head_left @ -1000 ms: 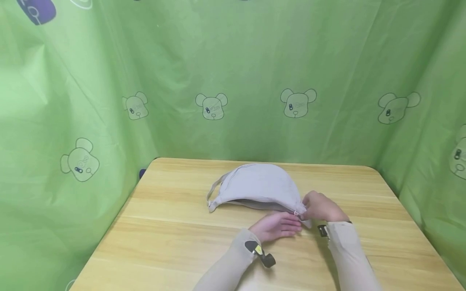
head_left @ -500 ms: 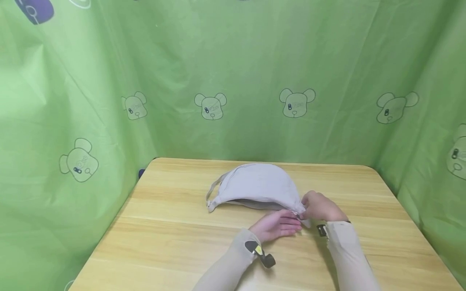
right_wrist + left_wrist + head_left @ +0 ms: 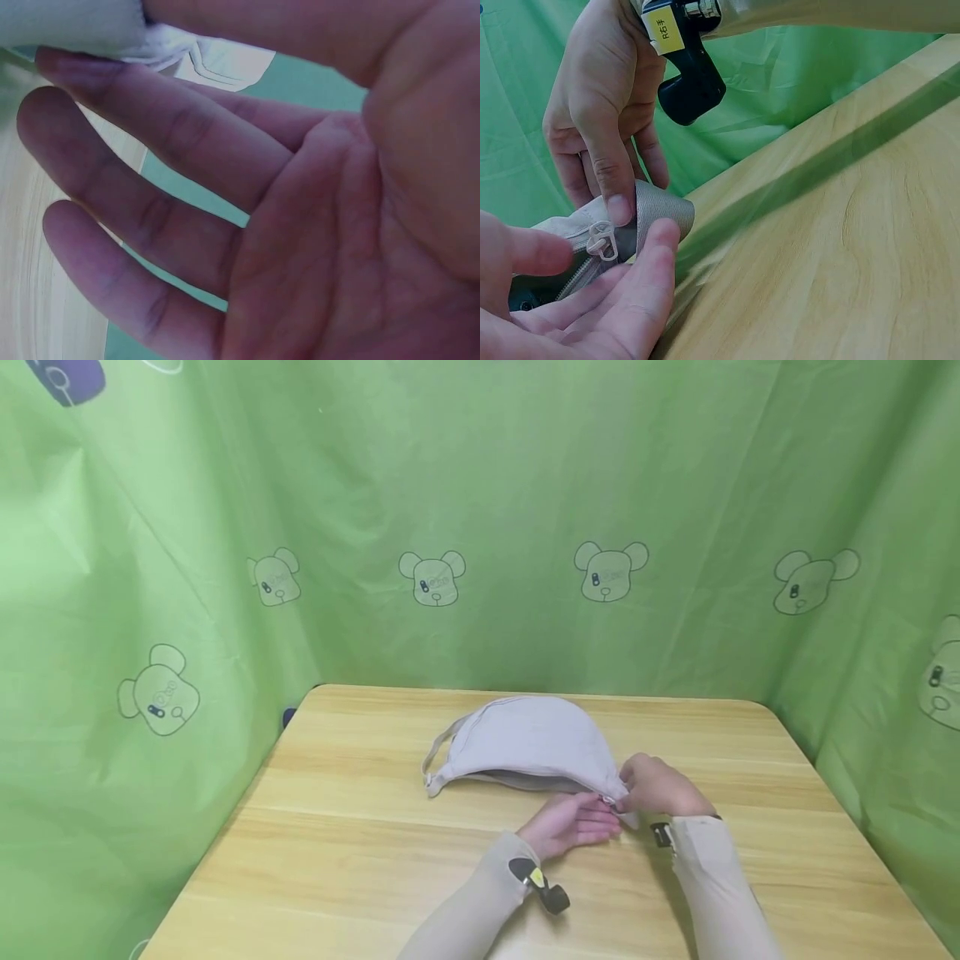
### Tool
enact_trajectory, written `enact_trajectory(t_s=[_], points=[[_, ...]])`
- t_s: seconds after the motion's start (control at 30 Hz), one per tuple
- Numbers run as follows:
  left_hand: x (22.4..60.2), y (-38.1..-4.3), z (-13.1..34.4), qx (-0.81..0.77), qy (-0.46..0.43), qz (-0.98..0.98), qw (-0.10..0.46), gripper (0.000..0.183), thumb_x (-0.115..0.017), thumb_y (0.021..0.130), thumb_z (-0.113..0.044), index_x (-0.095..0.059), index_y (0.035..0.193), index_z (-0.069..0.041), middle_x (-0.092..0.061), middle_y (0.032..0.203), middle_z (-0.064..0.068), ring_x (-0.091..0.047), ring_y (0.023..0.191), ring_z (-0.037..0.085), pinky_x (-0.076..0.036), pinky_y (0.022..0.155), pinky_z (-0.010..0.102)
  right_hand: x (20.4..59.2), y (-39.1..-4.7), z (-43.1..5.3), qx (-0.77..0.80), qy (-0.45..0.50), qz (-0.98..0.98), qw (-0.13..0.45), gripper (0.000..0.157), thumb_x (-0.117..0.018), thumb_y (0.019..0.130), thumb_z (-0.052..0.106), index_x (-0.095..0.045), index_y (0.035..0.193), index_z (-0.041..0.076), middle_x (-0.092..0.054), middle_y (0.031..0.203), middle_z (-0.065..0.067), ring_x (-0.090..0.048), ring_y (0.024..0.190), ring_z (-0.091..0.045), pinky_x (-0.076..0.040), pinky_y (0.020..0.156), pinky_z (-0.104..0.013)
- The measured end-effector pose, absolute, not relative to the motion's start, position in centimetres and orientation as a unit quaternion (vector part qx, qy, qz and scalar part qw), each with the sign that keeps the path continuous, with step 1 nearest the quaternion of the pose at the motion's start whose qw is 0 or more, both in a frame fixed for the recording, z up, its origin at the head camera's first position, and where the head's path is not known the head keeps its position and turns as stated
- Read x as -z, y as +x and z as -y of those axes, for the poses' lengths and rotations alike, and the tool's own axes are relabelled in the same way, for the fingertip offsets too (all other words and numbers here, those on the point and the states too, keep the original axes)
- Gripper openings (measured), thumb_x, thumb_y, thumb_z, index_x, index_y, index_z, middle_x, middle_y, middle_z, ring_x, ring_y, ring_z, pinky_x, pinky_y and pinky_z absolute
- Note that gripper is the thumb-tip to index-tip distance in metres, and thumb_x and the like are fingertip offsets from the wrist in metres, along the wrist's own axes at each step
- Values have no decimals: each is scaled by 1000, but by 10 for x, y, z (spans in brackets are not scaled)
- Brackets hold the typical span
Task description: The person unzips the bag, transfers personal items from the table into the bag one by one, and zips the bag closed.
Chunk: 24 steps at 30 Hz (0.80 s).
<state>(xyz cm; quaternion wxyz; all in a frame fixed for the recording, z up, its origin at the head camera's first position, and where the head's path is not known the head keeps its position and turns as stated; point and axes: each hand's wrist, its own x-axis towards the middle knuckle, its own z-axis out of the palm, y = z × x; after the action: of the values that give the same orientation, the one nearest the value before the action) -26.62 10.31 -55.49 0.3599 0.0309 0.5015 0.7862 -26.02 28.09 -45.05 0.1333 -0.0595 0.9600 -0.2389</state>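
A pale grey crescent-shaped shoulder bag [image 3: 536, 735] lies on the table, its zipped mouth gaping along the near side. My right hand [image 3: 663, 787] pinches the bag's right end between thumb and index finger; its other fingers stay spread in the right wrist view. Palm up, my left hand [image 3: 573, 827] lies under that same end, with straight fingers. In the left wrist view, one left fingertip [image 3: 664, 232] touches the webbing tab [image 3: 664, 208]. Between the left thumb and the right fingers sits the zipper pull [image 3: 601, 241], with the teeth parted beside it.
The bag's strap [image 3: 435, 752] loops out at its left end. Beneath everything is a light wood table [image 3: 337, 860], with green bear-printed curtains [image 3: 517, 635] hanging behind and on both sides. Each wrist carries a black camera mount [image 3: 551, 893].
My left thumb has edged up toward the zipper pull at the bag's right end. The bag and my right hand stay nearly in place; the head view has shifted slightly.
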Motion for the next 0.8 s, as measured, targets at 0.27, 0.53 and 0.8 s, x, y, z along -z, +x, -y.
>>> enact_trajectory(t_s=[0.27,0.53,0.8], points=[[556,-266,-103,-788,40,-495,364,34,-57,103,-22,-66,126,1,-71,125,28,-69,122,40,-56,107,46,453,-257,-277,249,-52,-958,133,22,-85,78,20,-73,87,3,-71,77,-6,-62,70,-21,-53,62,-36],[554,-266,-102,-788,43,-494,366,36,-59,102,-23,-66,127,1,-70,127,28,-68,123,39,-56,108,46,453,-255,-271,227,-28,-967,110,31,-85,78,30,-62,74,9,-57,65,0,-53,61,-17,-44,53,-30],[556,-267,-103,-789,36,-492,365,34,-59,102,-23,-66,124,2,-71,124,26,-69,121,38,-56,107,46,453,-253,-267,209,-23,-972,101,33,-89,73,29,-63,78,9,-61,71,-2,-55,65,-20,-44,56,-33]])
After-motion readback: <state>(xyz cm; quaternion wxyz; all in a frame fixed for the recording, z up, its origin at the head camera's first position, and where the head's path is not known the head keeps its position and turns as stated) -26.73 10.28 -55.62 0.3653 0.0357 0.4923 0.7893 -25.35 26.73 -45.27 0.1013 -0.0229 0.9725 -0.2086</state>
